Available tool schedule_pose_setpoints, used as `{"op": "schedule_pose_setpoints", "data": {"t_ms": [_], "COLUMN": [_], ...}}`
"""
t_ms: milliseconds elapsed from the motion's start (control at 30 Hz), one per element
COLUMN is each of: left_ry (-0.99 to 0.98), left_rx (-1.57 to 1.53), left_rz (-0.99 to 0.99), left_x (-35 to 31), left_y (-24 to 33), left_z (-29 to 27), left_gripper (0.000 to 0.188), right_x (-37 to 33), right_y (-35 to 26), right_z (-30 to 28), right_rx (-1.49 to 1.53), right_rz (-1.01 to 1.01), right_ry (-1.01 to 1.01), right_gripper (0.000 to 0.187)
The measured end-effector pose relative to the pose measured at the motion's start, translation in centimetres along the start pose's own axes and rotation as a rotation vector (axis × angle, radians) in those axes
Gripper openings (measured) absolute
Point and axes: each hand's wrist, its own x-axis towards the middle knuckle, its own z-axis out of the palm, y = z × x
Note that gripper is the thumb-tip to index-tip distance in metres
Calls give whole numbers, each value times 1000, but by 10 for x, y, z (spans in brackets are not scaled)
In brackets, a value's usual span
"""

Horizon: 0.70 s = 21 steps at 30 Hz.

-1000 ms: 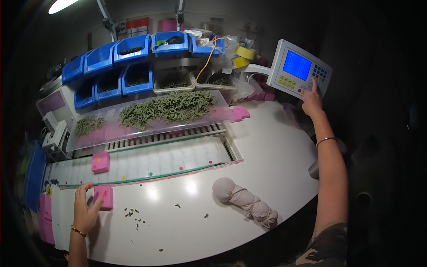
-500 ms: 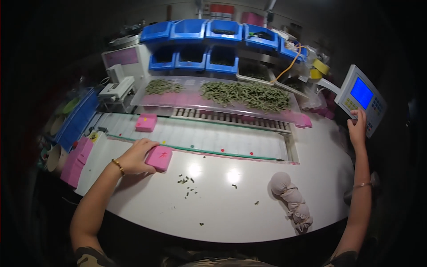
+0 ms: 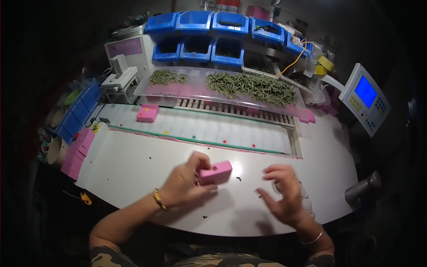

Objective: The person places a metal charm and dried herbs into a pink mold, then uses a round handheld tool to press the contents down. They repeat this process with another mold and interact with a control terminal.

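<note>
My left hand grips a small pink box-shaped block by its left end, thumb below and fingers over the top. The block is tilted above the white table, with a small dark spot on its upper face. To its right, my right hand hangs in the air with fingers apart, slightly blurred and holding nothing. Behind that hand, a pale cloth bundle tied into lumps is mostly hidden. Small dark green scraps are scattered on the white tabletop.
A recessed conveyor belt crosses beyond my hands, carrying another pink block. Past it, a clear tray holds heaps of dried green pieces. Blue bins stand behind. A keypad screen is at right, stacked pink blocks at left.
My right hand has left the keypad panel and come down toward the middle. My left hand has carried the pink block right and nearer, tilting it. The cloth bundle is now largely covered.
</note>
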Motion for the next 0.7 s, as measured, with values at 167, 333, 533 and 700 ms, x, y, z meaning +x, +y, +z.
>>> {"op": "schedule_pose_setpoints", "data": {"t_ms": [167, 333, 533, 700], "left_ry": [-88, -197, -252, -169], "left_rx": [-27, -121, -201, -231], "left_rz": [47, -82, -27, -92], "left_x": [-21, -25, -25, -17], "left_y": [20, 21, 19, -1], "left_z": [45, 48, 45, 43], "left_gripper": [45, 54, 36, 37], "right_x": [-14, -17, -12, -29], "right_y": [-22, -23, -31, -32], "right_z": [37, 51, 53, 53], "right_rx": [20, -141, -221, -274], "right_rz": [-28, -97, -162, -256], "right_ry": [-81, -139, -167, -209], "right_gripper": [33, 30, 25, 23]}}
